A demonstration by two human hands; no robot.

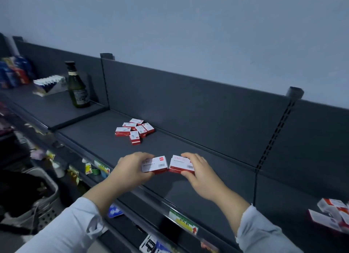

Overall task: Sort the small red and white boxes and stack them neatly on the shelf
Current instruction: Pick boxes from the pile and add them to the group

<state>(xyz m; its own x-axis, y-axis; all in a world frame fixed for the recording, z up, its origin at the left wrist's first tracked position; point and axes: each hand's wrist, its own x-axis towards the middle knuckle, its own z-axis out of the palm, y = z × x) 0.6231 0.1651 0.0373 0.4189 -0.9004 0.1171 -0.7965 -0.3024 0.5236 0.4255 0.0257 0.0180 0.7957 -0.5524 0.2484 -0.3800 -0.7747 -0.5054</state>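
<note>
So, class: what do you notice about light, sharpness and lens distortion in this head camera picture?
Head view: dim, bluish light; the shelf edge bows from wide-angle distortion; goods at the far left edge are blurred; the boxes in the left hand and right hand are sharp enough to show barcodes; soft shadow under the hands.

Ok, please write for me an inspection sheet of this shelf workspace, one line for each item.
Surface: dark shelf, mostly bare.
Job's things: loose pile of boxes near the back panel; left box and right box side by side near the front edge.
Clutter: green bottle standing upright on the next shelf section; white carton behind it; more red and white boxes at far right.
Grippers: left hand holds the left box; right hand holds the right box.
Cables: nothing seen.
Surroundings: grey wall; price tags on the shelf edge; basket lower left.
</note>
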